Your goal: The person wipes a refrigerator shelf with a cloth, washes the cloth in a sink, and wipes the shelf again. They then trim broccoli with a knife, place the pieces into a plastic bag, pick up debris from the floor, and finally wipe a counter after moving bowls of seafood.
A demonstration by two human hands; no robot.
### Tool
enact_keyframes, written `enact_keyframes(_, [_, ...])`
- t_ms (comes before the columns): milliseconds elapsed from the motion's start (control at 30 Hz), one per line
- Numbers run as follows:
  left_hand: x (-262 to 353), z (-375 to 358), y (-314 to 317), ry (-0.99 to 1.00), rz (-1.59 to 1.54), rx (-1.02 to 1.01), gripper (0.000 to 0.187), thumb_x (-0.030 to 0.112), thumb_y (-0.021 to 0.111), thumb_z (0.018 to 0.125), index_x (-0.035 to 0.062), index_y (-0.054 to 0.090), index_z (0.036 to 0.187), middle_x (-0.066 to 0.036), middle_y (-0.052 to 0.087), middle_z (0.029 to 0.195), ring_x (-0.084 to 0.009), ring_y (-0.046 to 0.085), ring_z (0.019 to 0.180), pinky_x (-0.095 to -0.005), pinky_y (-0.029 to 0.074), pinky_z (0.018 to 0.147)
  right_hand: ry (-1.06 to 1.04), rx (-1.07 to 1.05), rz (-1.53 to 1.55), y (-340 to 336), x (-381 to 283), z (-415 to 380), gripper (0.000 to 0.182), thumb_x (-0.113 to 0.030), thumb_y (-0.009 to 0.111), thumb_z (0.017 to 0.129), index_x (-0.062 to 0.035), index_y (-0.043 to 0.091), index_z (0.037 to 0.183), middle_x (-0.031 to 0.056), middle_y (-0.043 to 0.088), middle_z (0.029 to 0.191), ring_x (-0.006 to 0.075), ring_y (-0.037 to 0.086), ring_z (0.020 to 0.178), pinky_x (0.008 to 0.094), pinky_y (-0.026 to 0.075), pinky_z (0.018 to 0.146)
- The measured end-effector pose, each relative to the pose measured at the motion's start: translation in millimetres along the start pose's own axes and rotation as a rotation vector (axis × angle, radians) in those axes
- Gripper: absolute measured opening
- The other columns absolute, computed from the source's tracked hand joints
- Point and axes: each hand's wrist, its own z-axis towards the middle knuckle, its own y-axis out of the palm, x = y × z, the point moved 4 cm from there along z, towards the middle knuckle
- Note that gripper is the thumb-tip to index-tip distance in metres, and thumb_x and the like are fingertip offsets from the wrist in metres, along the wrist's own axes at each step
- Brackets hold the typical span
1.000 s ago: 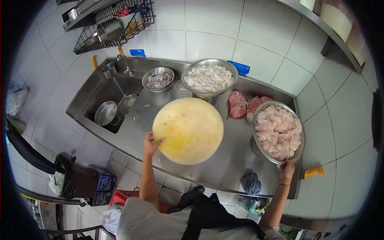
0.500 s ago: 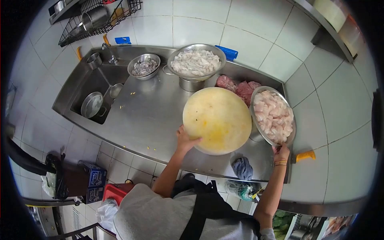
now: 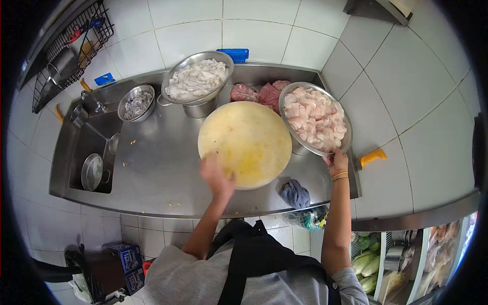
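My right hand (image 3: 338,162) grips the near rim of a wide metal bowl (image 3: 346,144) heaped with pale, cut chicken pieces (image 3: 312,117). This bowl is at the right end of the counter, beside a thick round cutting board (image 3: 244,137) with yellow stains. Over the left front edge of the board is my left hand (image 3: 214,175), its fingers smeared by motion. Lumps of red meat (image 3: 264,95) lie behind the board. Just in front of it, a crumpled grey cloth (image 3: 295,193) rests near the counter's edge.
A metal bowl of white pieces (image 3: 198,79) sits on a pot (image 3: 201,109) at the back. Left of it stands a smaller bowl of greyish strips (image 3: 138,104). The sink (image 3: 81,147) holds pans. A yellow handle (image 3: 372,157) juts out at the right.
The view has swung right. My right hand and the chicken bowl have moved farther back relative to the board. My left hand has shifted from the board's side onto its front left edge.
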Motion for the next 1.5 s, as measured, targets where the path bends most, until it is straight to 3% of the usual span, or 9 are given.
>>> enact_keyframes(167, [111,-32,106,0.734,-0.145,-0.69,0.021,0.021,0.069,0.061,0.0105,0.066,0.08,-0.008,0.058,0.102,-0.0311,0.045,0.11,-0.0536,0.03,0.095,0.009,-0.03,-0.008,0,1,1,0.022,-0.018,0.065,0.076,-0.005,0.056,0.091,0.0029,0.052,0.074,0.0133,0.052,0.062,0.0279,0.05,0.045])
enact_keyframes(267, [117,-55,166,1.074,0.259,-0.528,0.018,0.02,0.053,0.073,0.0135,0.069,0.079,-0.007,0.055,0.108,-0.0304,0.033,0.125,-0.0592,0.013,0.105,0.016,-0.051,0.005,0,0,1,0.015,-0.015,0.064,0.076,-0.0078,0.057,0.087,-0.0004,0.05,0.066,0.012,0.051,0.057,0.0285,0.051,0.046])
enact_keyframes(633, [45,-21,111,1.034,-0.022,-0.873,0.02,0.01,0.056,0.068,0.008,0.066,0.084,-0.012,0.049,0.115,-0.0333,0.028,0.127,-0.0507,0.024,0.105,0.064,-0.082,0.011,-16,10,20,0.025,-0.021,0.057,0.082,-0.0046,0.048,0.097,0.0044,0.052,0.079,0.015,0.056,0.065,0.0314,0.055,0.051])
enact_keyframes(767, [40,4,55,0.915,-0.42,-0.645,0.035,0.009,0.062,0.068,0.0078,0.057,0.103,-0.013,0.05,0.114,-0.0317,0.04,0.117,-0.0418,0.033,0.098,0.08,-0.136,-0.079,-17,16,31,0.031,-0.031,0.057,0.084,-0.0057,0.048,0.101,0.0057,0.053,0.081,0.0164,0.058,0.07,0.0298,0.054,0.052])
enact_keyframes(867, [10,6,6,0.477,-0.43,-0.248,0.032,0.01,0.063,0.072,0.0075,0.058,0.103,-0.013,0.051,0.112,-0.0306,0.045,0.109,-0.0395,0.034,0.095,0.076,-0.124,0.02,-13,14,-6,0.042,-0.041,0.055,0.084,-0.0056,0.047,0.105,0.0063,0.053,0.082,0.0172,0.057,0.068,0.0283,0.049,0.051])
enact_keyframes(967, [-49,7,-49,0.24,-0.31,0.017,0.031,0.01,0.064,0.073,0.0082,0.056,0.103,-0.011,0.053,0.107,-0.0296,0.046,0.107,-0.0391,0.034,0.093,-0.321,0.069,-0.253,-19,37,-77,0.046,-0.045,0.05,0.087,-0.002,0.05,0.102,0.0056,0.052,0.082,0.0179,0.053,0.073,0.0311,0.043,0.062])
enact_keyframes(1100, [-173,64,-97,-0.027,-0.152,0.212,0.028,0.015,0.062,0.079,0.0073,0.055,0.105,-0.01,0.054,0.104,-0.0236,0.053,0.094,-0.0365,0.042,0.084,-1.113,-0.339,-1.2,-25,153,-144,0.033,-0.019,0.067,0.072,-0.0128,0.062,0.104,0.0168,0.053,0.111,0.0345,0.048,0.101,0.0425,0.038,0.089])
enact_keyframes(1367, [-369,241,-122,-0.879,-0.71,0.261,0.072,0.025,0.064,0.081,0.0053,0.021,0.135,-0.018,0.043,0.12,-0.0232,0.061,0.074,-0.036,0.054,0.06,-0.761,0.067,-1.242,5,182,-178,0.035,-0.011,0.067,0.063,-0.0123,0.064,0.098,0.0173,0.054,0.093,0.0364,0.051,0.089,0.0445,0.043,0.081])
enact_keyframes(1500, [-437,317,-99,-0.714,-0.871,-0.006,0.067,0.012,0.061,0.08,0.0094,0.019,0.132,-0.019,0.04,0.122,-0.0319,0.055,0.097,-0.0389,0.059,0.065,-0.631,0.263,-1.313,52,216,-220,0.034,-0.011,0.066,0.064,-0.0114,0.064,0.099,0.0166,0.054,0.09,0.0353,0.053,0.084,0.0436,0.046,0.073])
